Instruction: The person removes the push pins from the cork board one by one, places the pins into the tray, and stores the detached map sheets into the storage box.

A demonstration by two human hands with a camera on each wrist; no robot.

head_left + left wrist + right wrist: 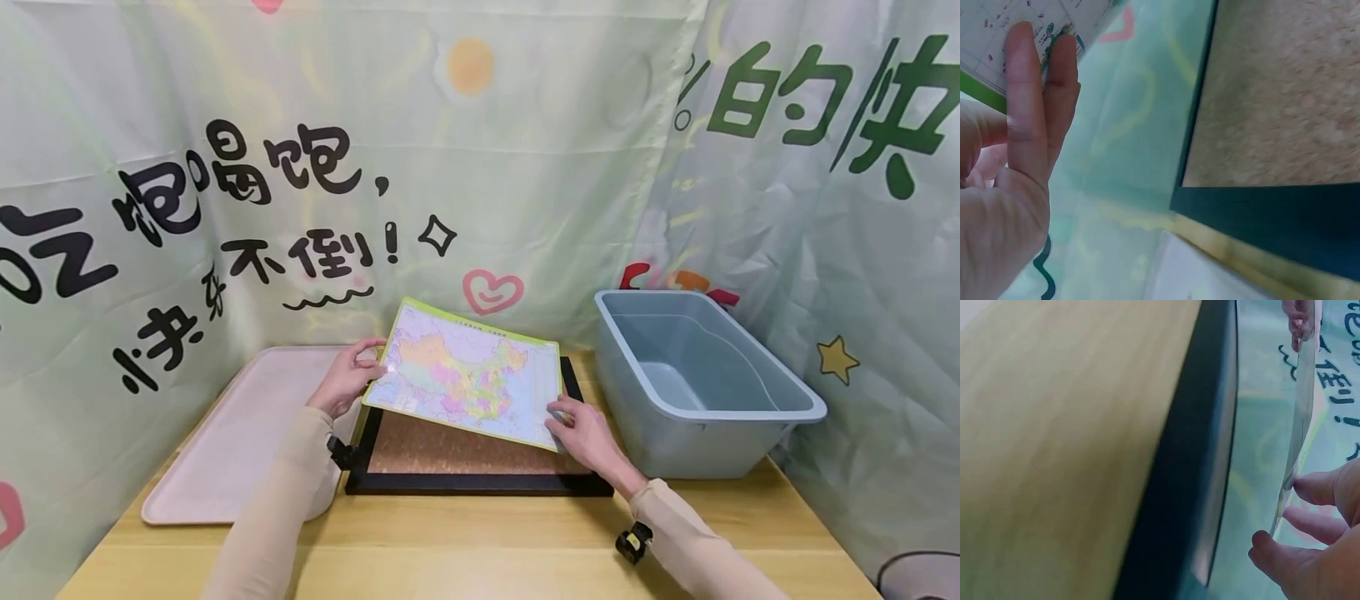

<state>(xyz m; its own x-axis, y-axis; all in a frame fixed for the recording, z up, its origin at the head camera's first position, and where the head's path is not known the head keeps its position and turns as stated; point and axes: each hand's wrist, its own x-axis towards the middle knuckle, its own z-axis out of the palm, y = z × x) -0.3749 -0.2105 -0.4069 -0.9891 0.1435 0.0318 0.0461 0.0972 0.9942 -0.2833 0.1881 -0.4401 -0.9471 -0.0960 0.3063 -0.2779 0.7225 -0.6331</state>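
Observation:
A colourful map sheet (457,375) with a green border is held tilted above a black-framed cork board (480,484). At the sheet's left edge, my left hand (347,379) pinches it; in the left wrist view two fingers (1025,119) lie along one face. My right hand (588,433) pinches the lower right edge, and the right wrist view shows the sheet (1302,419) nearly edge-on between thumb and fingers. Brown speckled cork (1285,94) shows inside the frame, below the sheet. The sheet hides the board's far part.
A pale pink tray (225,450) lies left of the board, close to its frame. On the right stands a deep grey-blue plastic tub (675,442). All rest on a wooden table (450,550), with a printed curtain (525,192) hanging behind.

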